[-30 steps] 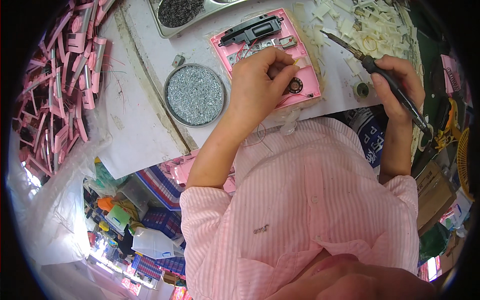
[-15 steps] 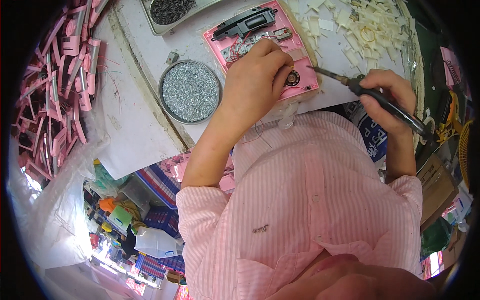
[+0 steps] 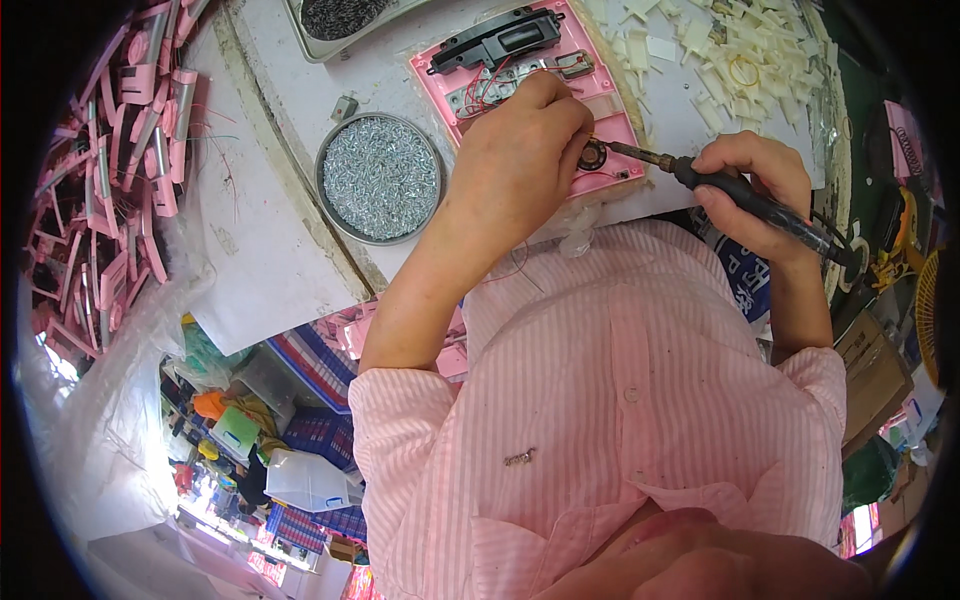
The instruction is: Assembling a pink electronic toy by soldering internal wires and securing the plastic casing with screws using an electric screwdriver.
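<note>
A pink plastic housing (image 3: 622, 128) lies on the bench before me, with a black module (image 3: 500, 42), a metal strip, thin red wires and a round black speaker (image 3: 592, 155) inside. My right hand (image 3: 755, 185) grips a soldering iron (image 3: 735, 190) by its black handle. The iron's tip reaches to the speaker's upper edge, close by my left fingertips. My left hand (image 3: 530, 150) is over the housing, thumb and fingers pinched together beside the speaker. Whatever is in that pinch is too small and too covered to name.
A round tin of silvery screws (image 3: 380, 178) stands left of the housing, below a metal tray (image 3: 345, 40) of dark screws. Cream plastic pieces (image 3: 740, 60) are heaped at the far right. Pink housing parts (image 3: 130, 180) pile up at the left, near clear plastic sheeting (image 3: 120, 430).
My right hand has moved left with the soldering iron, and its tip has come from the housing's right edge to the speaker. My left hand stays pinched at nearly the same place.
</note>
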Demonstrator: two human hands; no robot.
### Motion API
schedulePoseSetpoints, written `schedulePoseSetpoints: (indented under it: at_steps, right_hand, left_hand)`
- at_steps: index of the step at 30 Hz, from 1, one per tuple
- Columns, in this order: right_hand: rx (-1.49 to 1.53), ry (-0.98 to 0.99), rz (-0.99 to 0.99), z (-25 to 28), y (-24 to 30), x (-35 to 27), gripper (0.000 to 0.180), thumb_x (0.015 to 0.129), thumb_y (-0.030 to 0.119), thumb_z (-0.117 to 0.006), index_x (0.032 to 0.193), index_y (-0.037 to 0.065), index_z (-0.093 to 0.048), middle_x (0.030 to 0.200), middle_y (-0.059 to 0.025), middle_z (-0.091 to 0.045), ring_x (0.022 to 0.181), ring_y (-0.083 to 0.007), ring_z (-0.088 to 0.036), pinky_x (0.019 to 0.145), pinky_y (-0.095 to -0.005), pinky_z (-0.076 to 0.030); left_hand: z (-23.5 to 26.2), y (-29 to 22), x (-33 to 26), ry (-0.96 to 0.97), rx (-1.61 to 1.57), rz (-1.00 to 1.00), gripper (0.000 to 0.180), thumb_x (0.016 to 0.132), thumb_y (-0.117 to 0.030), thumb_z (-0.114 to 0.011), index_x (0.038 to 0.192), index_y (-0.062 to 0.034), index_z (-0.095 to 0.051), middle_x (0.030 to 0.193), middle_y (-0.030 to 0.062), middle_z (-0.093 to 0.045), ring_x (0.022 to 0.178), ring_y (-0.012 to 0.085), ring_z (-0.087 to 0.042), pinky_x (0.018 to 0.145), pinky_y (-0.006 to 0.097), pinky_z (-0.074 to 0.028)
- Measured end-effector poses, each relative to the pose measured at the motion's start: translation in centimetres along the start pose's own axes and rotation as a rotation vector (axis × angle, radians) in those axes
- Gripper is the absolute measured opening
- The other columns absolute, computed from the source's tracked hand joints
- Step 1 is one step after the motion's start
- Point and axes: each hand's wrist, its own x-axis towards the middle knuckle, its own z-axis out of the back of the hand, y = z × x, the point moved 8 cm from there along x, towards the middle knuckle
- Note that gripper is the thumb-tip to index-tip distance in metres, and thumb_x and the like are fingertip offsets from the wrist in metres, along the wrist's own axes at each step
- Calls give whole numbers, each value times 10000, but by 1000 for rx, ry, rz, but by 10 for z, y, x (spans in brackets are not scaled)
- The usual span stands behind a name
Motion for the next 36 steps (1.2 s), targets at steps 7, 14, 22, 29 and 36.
schedulePoseSetpoints:
  at_steps: [7,14,22,29,36]
  right_hand:
    - [-20,0,8,1,0,0,201,800,57,-749,983,21,-675,668,4,-594,541,-56,-480,516,-225,-341]
    - [4,6,-26,-2,-2,1,201,808,70,-745,987,17,-673,666,7,-589,544,-57,-476,516,-226,-341]
    - [14,-31,-62,6,-2,-4,208,818,74,-743,1000,-1,-676,731,-11,-631,574,-55,-494,531,-223,-350]
    - [-31,-56,-110,25,1,-12,225,814,68,-752,1005,-19,-670,824,-43,-655,675,-85,-552,616,-231,-401]
    - [-24,-49,-50,22,7,-8,222,809,63,-755,1002,-13,-679,783,-27,-660,611,-66,-536,567,-221,-384]
  left_hand:
    - [1,1,-1,1,-16,2,89,887,-77,-684,969,-50,-704,1002,96,-637,884,309,-661,772,386,-538]
    - [0,-2,1,12,26,-9,85,885,-78,-687,964,-52,-700,997,88,-635,869,302,-662,746,384,-543]
    - [1,0,0,4,18,5,84,875,-78,-696,955,-54,-705,999,88,-642,863,297,-667,748,378,-547]
    - [5,-1,-3,2,-14,-24,115,856,-73,-719,969,-70,-740,993,79,-655,859,276,-676,749,367,-546]
    - [2,-8,-5,-6,110,-101,125,840,-73,-731,963,-93,-744,982,46,-658,828,243,-677,681,354,-552]
